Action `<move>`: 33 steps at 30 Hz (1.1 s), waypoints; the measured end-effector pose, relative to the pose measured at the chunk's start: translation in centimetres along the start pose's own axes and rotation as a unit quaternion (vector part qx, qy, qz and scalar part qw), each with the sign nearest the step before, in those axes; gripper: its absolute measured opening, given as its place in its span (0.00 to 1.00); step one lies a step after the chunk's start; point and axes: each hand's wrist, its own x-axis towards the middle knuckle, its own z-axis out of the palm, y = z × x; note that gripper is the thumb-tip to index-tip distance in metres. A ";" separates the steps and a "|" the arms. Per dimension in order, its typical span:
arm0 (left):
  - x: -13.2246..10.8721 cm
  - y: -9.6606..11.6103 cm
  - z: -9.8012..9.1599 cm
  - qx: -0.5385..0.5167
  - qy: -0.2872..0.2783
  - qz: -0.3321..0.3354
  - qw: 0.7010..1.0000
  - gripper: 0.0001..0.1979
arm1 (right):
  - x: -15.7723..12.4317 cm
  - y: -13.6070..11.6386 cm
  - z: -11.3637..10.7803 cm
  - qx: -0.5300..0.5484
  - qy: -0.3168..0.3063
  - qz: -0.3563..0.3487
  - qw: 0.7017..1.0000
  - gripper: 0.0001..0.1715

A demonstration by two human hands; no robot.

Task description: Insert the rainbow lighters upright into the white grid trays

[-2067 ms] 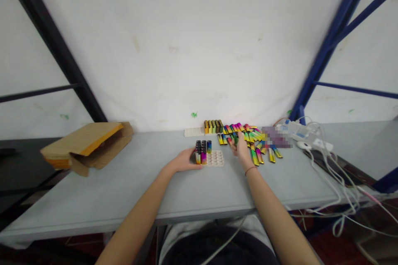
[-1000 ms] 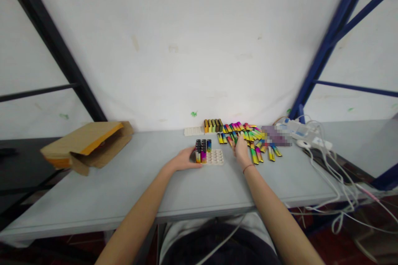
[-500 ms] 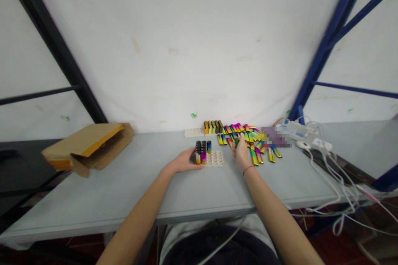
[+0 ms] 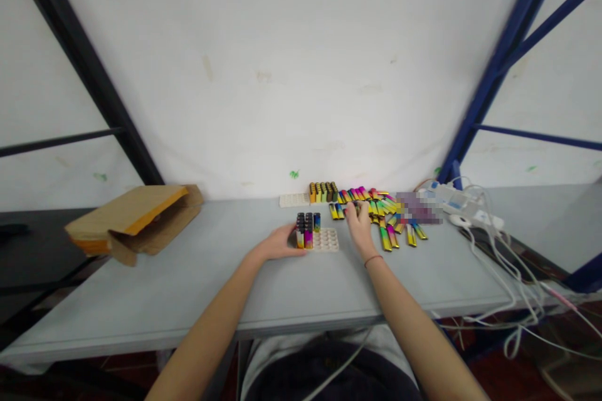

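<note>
A pale tray with round holes (image 4: pixel 328 240) lies on the table before me. Several lighters (image 4: pixel 308 237) with dark tops and shiny multicoloured bodies stand upright at its left side. My left hand (image 4: pixel 281 244) is curled around that left end, fingers behind and thumb along the front, gripping the tray and its lighters. To the right of the tray, my right hand (image 4: pixel 359 224) is closed in a pinch on a lighter (image 4: pixel 356 205), mostly hidden by the fingers. Beside and behind this hand lies a loose spread of shiny lighters (image 4: pixel 385 237).
A second pale tray (image 4: pixel 294 200) by the wall holds a block of upright lighters (image 4: pixel 323 192). An open cardboard box (image 4: pixel 136 219) lies at the left. White cables and a power strip (image 4: pixel 451 197) occupy the right side, near a blurred purple patch (image 4: pixel 418 208).
My right hand has moved slightly left from the loose lighters, toward the tray, with a lighter in its fingers. My left hand stays at the tray's left end.
</note>
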 end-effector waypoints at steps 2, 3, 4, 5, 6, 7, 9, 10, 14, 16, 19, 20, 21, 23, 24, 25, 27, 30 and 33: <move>0.0 -0.1 0.1 0.001 0.002 0.000 1.000 0.40 | -0.5 -0.6 0.6 0.011 -0.019 -0.023 1.000 0.21; 0.0 -0.1 0.1 0.001 0.004 0.003 1.000 0.40 | -0.8 -1.0 0.9 0.016 -0.038 -0.039 0.998 0.20; 0.0 -0.2 0.1 0.000 0.006 0.007 1.000 0.41 | -1.0 -1.3 1.1 0.016 -0.061 -0.061 0.996 0.19; 0.0 -0.2 0.1 -0.001 0.007 0.011 1.000 0.41 | -1.1 -1.5 1.3 0.009 -0.081 -0.087 0.993 0.19; 0.1 -0.2 0.2 -0.002 0.006 0.014 1.000 0.42 | -1.2 -1.6 1.5 -0.004 -0.098 -0.110 0.989 0.20; 0.1 -0.3 0.2 -0.004 0.005 0.015 1.000 0.41 | -1.2 -1.7 1.7 -0.018 -0.114 -0.127 0.985 0.20; 0.1 -0.3 0.2 -0.008 0.004 0.015 1.000 0.40 | -1.3 -1.6 1.9 -0.035 -0.149 -0.139 0.978 0.19; 0.1 -0.3 0.1 -0.009 0.003 0.015 1.000 0.39 | -1.4 -1.4 2.0 -0.038 -0.162 -0.134 0.977 0.19; 0.1 -0.4 0.2 -0.008 0.002 0.022 1.000 0.38 | -1.9 -0.7 2.5 -0.060 -0.175 -0.104 0.977 0.19; 0.1 -0.7 0.2 -0.006 0.000 0.025 1.000 0.38 | -2.2 -0.5 2.8 -0.083 -0.170 -0.097 0.977 0.20; 0.2 -0.9 0.3 -0.002 -0.005 0.027 1.000 0.37 | -2.3 -0.6 2.8 -0.126 -0.162 -0.109 0.973 0.16; 0.2 -1.0 0.3 0.000 -0.005 0.027 1.000 0.37 | -2.3 -0.7 2.8 -0.143 -0.161 -0.118 0.969 0.15; 0.3 -1.0 0.3 0.001 -0.006 0.026 1.000 0.37 | -2.3 -0.8 2.7 -0.158 -0.163 -0.129 0.965 0.13; 0.2 -0.9 0.3 0.003 -0.005 0.025 1.000 0.37 | -2.4 -1.1 2.6 -0.176 -0.172 -0.154 0.957 0.10; 0.2 -0.8 0.3 0.003 -0.004 0.025 1.000 0.37 | -2.5 -1.3 2.6 -0.178 -0.174 -0.168 0.954 0.09; 0.2 -0.8 0.2 0.002 -0.004 0.024 1.000 0.37 | -2.6 -1.4 2.6 -0.178 -0.176 -0.182 0.951 0.09; 0.1 -0.6 0.2 0.001 -0.003 0.020 1.000 0.37 | -2.7 -1.7 2.7 -0.182 -0.179 -0.199 0.946 0.12; 0.0 -0.4 0.1 -0.001 -0.002 0.015 1.000 0.39 | -2.3 -1.8 2.4 -0.210 -0.168 -0.205 0.941 0.18; 0.0 -0.4 0.1 0.003 -0.006 0.004 1.000 0.41 | -0.7 -1.8 0.5 -0.285 -0.092 -0.179 0.937 0.23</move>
